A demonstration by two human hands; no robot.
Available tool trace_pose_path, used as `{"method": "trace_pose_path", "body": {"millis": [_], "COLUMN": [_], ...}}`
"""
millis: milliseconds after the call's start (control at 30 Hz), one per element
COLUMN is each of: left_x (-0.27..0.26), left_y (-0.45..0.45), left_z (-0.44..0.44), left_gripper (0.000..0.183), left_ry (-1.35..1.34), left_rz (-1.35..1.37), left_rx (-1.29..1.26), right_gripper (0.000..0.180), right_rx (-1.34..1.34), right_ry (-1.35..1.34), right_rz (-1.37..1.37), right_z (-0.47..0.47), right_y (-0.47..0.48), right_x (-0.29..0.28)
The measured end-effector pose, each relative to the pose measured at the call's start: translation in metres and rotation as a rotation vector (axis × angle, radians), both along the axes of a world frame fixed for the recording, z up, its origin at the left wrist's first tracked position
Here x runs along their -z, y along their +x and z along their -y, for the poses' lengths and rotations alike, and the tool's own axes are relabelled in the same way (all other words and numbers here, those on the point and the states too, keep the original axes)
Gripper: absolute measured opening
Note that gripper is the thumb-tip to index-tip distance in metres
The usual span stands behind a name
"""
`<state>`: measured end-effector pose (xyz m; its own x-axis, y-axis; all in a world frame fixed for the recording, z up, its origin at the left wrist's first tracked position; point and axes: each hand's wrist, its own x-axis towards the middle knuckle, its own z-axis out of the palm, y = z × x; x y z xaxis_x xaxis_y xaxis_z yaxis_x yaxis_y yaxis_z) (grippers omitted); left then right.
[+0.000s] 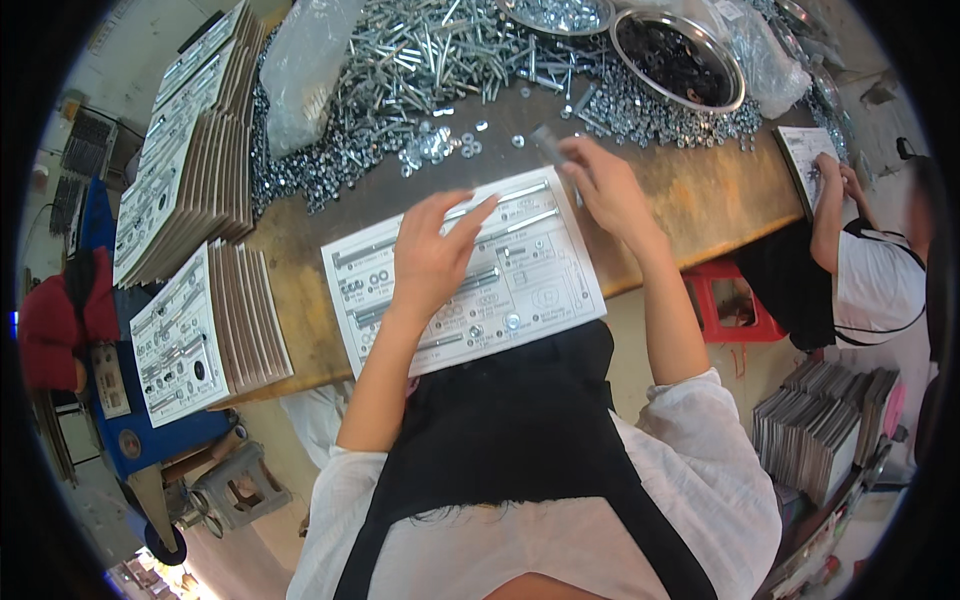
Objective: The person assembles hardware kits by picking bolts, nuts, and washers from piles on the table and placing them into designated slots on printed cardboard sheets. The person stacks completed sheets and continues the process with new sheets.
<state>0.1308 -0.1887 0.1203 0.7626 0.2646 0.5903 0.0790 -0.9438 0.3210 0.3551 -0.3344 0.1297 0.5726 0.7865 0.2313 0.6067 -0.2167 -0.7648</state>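
A printed hardware card (551,277) lies tilted at the table's front edge, partly over my lap. Long silver bolts (480,281), nuts (475,331) and a washer (512,321) rest on its printed outlines. Over the card's upper middle is my left hand (435,247), thumb and forefinger spread; it covers part of the card, and I see nothing held in it. My right hand (607,187) is just past the card's upper right corner. Its fingertips hold a motion-blurred metal piece (547,142), perhaps a bolt. Loose nuts (471,145) lie beyond the card.
Heaps of bolts (427,49) and nuts (322,169) cover the table's far side, with a steel bowl (739,90) of dark parts. Stacked cards (244,322) stand at left, near a plastic bag (304,75). A co-worker (874,277) sits right, beside a red stool (709,300).
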Motion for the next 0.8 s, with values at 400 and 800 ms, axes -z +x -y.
{"method": "trace_pose_path", "body": {"millis": [400, 800], "left_x": [0.019, 0.057], "left_y": [0.014, 0.012], "left_z": [0.059, 0.081], "left_gripper": [0.038, 0.031], "left_ry": [0.163, 0.024], "left_rz": [-0.095, -0.187], "left_rx": [0.085, 0.002], "right_gripper": [0.047, 0.027], "right_rx": [0.160, 0.336], "right_ry": [0.135, -0.277], "right_rz": [-0.562, -0.237], "right_z": [0.065, 0.084], "right_y": [-0.082, -0.098], "right_x": [0.011, 0.050]}}
